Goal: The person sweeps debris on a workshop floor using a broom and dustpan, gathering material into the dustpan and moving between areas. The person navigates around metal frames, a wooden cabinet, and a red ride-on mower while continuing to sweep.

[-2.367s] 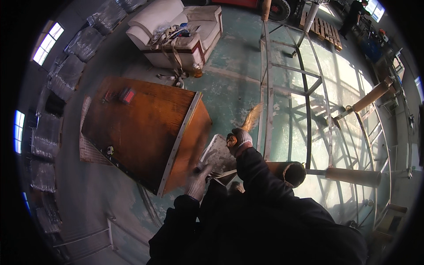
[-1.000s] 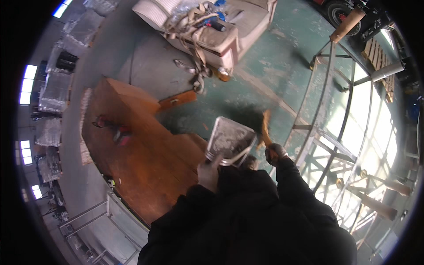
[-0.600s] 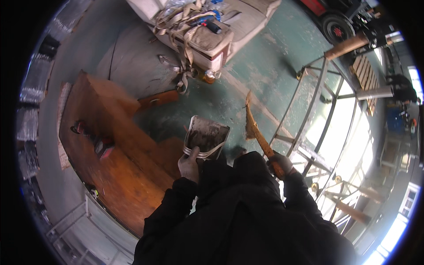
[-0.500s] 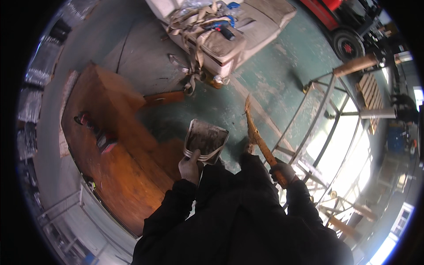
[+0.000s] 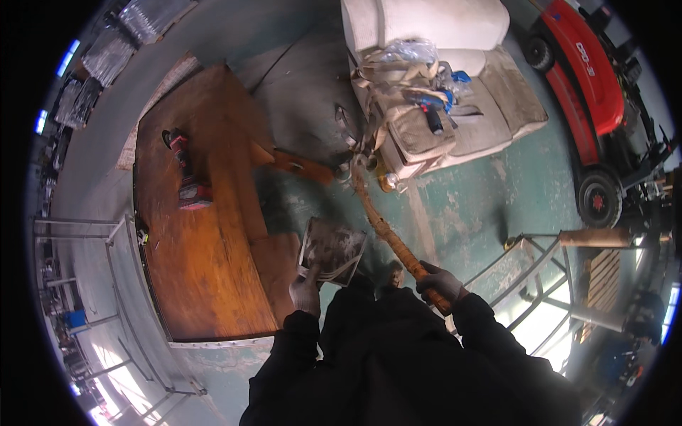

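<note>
1. The long brown wooden stick (image 5: 389, 234) is rough and weathered, mottled tan and rust, slim and slightly crooked along its length.
2. Its long axis runs on a slant: the near end sits in the right hand (image 5: 440, 282), and the far end points up and to the left, toward the dirty cream armchair (image 5: 433, 85) with tangled straps and a blue tool on its seat.
3. The right hand, in a grey work glove, has its grip wrapped tight around the stick's lower end; a short stub of the stick shows below the fist.
4. The stick's far tip reaches the front lower edge of the armchair, near the hanging beige straps (image 5: 369, 92); whether it touches them I cannot tell.
5. The dented grey metal dustpan (image 5: 330, 250) is scuffed and stained, roughly square; it lies just left of the stick, its flat face turned up.
6. The left hand (image 5: 305, 292), also gloved, has its grip pinching the dustpan's near edge.
7. The orange-brown wooden worktop (image 5: 206, 270) lies left of the stick; a red and black power tool (image 5: 186, 170) rests on it, well apart from the stick.
8. A red forklift (image 5: 597, 106) stands well to the right of the stick, beyond the armchair.
9. The green painted floor (image 5: 462, 206) lies under the stick.
</note>
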`<state>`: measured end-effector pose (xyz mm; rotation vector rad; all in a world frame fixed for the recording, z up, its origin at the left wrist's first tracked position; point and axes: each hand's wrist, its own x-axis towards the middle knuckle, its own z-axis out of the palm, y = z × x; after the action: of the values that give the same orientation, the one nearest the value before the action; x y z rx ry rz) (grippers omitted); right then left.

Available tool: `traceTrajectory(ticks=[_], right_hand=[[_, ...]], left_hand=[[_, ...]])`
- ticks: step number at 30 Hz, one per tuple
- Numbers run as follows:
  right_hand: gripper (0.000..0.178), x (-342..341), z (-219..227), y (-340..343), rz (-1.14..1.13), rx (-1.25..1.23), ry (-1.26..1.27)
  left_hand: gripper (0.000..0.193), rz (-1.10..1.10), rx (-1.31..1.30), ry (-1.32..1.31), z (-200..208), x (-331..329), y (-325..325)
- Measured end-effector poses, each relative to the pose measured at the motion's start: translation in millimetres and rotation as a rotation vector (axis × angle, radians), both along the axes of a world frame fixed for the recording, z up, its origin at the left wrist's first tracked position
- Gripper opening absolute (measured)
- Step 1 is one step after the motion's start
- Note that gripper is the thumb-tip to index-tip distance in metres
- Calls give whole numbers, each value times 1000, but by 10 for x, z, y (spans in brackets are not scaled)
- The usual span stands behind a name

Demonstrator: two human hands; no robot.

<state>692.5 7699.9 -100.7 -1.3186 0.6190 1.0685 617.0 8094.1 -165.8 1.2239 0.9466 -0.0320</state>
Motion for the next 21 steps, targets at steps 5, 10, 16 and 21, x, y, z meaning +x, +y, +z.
traceTrajectory(ticks=[5, 10, 16, 21], right_hand=[[100, 757, -73, 520, 318, -161, -171], [99, 1195, -124, 1060, 618, -209, -333], [102, 1746, -119, 1514, 1092, -241, -404], [96, 2325, -545, 1594, 1231, -199, -251]], left_hand=[[55, 181, -122, 73, -160, 147, 71], [39, 182, -55, 110, -450, 198, 54], [30, 247, 19, 220, -818, 540, 29], [32, 339, 56, 276, -1024, 784, -77]])
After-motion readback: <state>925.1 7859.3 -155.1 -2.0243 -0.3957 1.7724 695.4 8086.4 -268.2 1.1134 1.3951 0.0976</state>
